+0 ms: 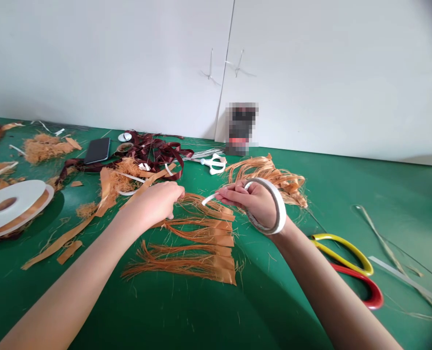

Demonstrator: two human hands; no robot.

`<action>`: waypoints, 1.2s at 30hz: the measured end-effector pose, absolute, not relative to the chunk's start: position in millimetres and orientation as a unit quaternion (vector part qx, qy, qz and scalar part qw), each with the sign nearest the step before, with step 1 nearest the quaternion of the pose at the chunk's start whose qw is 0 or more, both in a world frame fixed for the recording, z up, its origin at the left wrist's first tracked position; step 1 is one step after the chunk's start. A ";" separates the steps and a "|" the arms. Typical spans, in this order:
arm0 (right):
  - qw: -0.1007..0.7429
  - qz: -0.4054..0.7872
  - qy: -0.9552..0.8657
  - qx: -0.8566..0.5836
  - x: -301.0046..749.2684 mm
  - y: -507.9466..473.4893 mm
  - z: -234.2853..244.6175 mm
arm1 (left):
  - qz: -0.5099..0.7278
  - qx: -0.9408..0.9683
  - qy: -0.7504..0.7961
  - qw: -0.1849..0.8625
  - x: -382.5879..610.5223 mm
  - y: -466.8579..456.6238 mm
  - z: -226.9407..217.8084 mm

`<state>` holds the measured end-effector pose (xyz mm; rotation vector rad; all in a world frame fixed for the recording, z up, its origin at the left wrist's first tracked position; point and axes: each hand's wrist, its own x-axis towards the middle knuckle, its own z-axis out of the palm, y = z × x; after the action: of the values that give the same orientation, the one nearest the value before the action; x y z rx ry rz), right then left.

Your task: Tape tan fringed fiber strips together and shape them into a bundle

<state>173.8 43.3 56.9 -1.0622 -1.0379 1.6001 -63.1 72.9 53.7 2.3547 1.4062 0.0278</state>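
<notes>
My right hand [258, 201] pinches the loose white end of a roll of tape [281, 209], and the roll itself hangs around that hand near the wrist. My left hand [161, 201] is closed above the far frayed ribbon strips; its fingertips are mostly hidden, so what they hold, if anything, does not show. Under and in front of it lie several orange-brown frayed ribbon pieces [223, 265] in a column, uncut ends to the right, threads to the left. Beyond my right hand rests a bundle of finished-looking looped ribbon fringe [267, 172].
White scissors [214, 164] lie near the back, beside tangled dark brown ribbon [153, 150] and a phone [97, 150]. A ribbon spool [11, 204] sits at the left among thread scraps. Yellow-and-red-handled scissors [372, 294] lie by my right forearm. A white wall [329, 78] stands behind.
</notes>
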 end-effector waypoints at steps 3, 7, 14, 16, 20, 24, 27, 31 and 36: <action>0.450 0.652 -0.437 -0.426 173.8 43.0 53.4 | -0.023 0.830 0.524 0.191 -54.1 67.0 68.7; 0.438 0.656 -0.450 -0.419 173.6 42.4 51.0 | 0.025 0.816 0.512 0.268 -32.7 54.6 86.5; 0.433 0.620 -0.493 -0.431 176.1 44.6 50.2 | 0.114 0.808 0.491 0.306 -20.3 53.1 87.7; 0.423 0.616 -0.508 -0.428 176.5 45.4 47.3 | 0.106 0.813 0.496 0.287 -21.2 54.3 87.5; 0.379 0.641 -0.519 -0.420 175.0 44.7 44.2 | 0.089 0.821 0.495 0.272 -19.8 52.4 88.3; 0.370 0.635 -0.501 -0.457 174.5 43.4 48.3 | 0.091 0.817 0.496 0.279 -18.6 52.4 88.5; 0.359 0.635 -0.506 -0.460 176.6 43.7 51.3 | 0.100 0.817 0.499 0.270 -20.6 55.7 87.9; 0.345 0.644 -0.526 -0.436 180.8 44.8 52.2 | 0.109 0.817 0.500 0.265 -23.0 57.8 86.6; 0.372 0.657 -0.516 -0.406 183.6 45.5 53.8 | 0.103 0.797 0.518 0.293 -22.6 58.6 84.0</action>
<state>183.6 45.5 53.8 -1.0401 -1.3223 1.6837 -22.6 58.6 84.0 2.1230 1.3799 0.2732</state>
